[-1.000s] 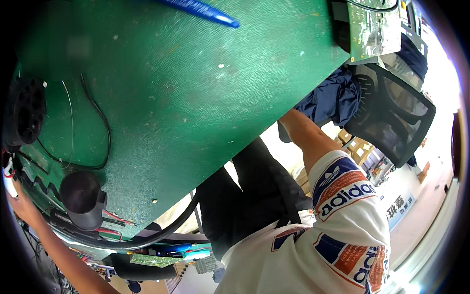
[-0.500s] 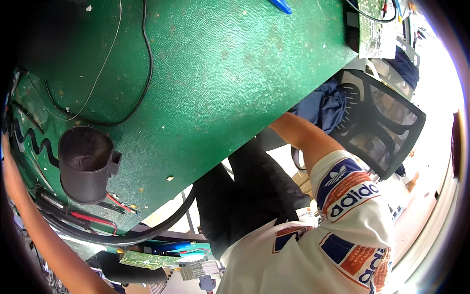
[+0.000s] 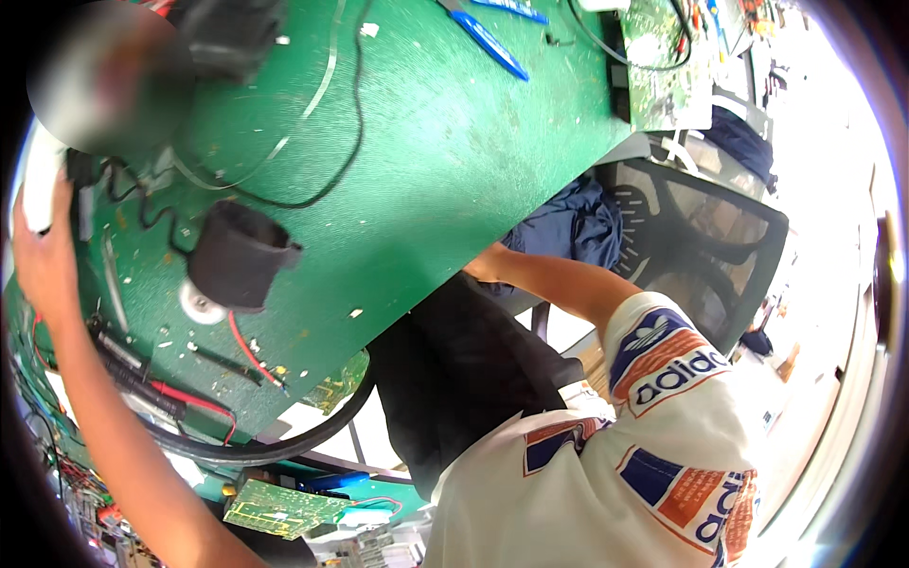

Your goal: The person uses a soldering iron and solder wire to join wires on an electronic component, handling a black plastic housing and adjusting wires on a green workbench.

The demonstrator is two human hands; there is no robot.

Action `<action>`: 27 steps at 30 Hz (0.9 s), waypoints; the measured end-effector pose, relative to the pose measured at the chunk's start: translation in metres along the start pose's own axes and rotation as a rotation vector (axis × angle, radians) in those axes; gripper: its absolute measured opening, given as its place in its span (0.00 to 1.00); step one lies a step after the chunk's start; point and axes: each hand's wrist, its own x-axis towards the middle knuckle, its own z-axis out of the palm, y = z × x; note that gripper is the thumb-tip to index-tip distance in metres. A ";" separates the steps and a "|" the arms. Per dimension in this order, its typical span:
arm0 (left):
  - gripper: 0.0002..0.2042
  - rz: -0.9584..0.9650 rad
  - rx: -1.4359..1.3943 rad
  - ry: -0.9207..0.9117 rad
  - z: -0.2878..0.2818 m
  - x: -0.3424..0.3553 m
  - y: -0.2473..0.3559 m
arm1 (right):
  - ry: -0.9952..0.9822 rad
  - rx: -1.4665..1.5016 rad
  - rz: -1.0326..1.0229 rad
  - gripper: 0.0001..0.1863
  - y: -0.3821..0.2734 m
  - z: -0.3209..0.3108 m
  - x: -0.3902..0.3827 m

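Observation:
Over the far left of the green worktable (image 3: 379, 180), my left hand (image 3: 45, 265) is closed around a white elongated object (image 3: 43, 180); its upper end runs into a blurred patch, so its kind is unclear. Nearest to that hand stands a black cup-shaped holder (image 3: 237, 260) with a wavy black strip on its side. A small white round piece (image 3: 201, 301) sits by the holder's base. My right hand (image 3: 488, 262) is low at the table's near edge, beside my dark trousers (image 3: 464, 369); its fingers are mostly hidden.
Blue-handled tools (image 3: 488, 43) and a black cable (image 3: 355, 114) lie on the far part of the table. Red and black test leads (image 3: 194, 393) are at the lower left. A circuit board (image 3: 668, 71) is at the far right, near a mesh chair (image 3: 701, 227) with dark blue cloth (image 3: 573, 222).
My left hand has come into view with the white object. The view has shifted, bringing in more of the blue tools and the white round piece. My right hand now shows at the table edge.

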 end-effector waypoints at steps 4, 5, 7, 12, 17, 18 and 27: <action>0.35 0.083 0.006 0.119 0.012 0.002 0.015 | 0.277 -0.110 0.224 0.17 0.002 -0.101 -0.078; 0.35 0.079 0.035 0.149 0.008 0.001 0.020 | 0.275 -0.039 0.270 0.17 -0.004 -0.118 -0.088; 0.36 0.062 0.055 0.205 -0.004 -0.006 0.025 | 0.272 0.093 0.328 0.16 -0.012 -0.148 -0.088; 0.33 0.169 0.018 0.372 -0.004 -0.008 0.029 | 0.293 0.349 -0.307 0.12 -0.106 -0.213 -0.062; 0.32 0.109 -0.071 0.366 0.000 -0.017 0.027 | -0.105 0.547 -0.529 0.09 -0.134 -0.184 -0.029; 0.32 0.103 -0.067 0.371 0.001 -0.021 0.024 | -0.208 0.481 -0.546 0.09 -0.135 -0.181 -0.021; 0.33 0.090 -0.052 0.291 -0.003 -0.016 0.032 | -0.260 0.513 -0.636 0.06 -0.072 -0.061 0.037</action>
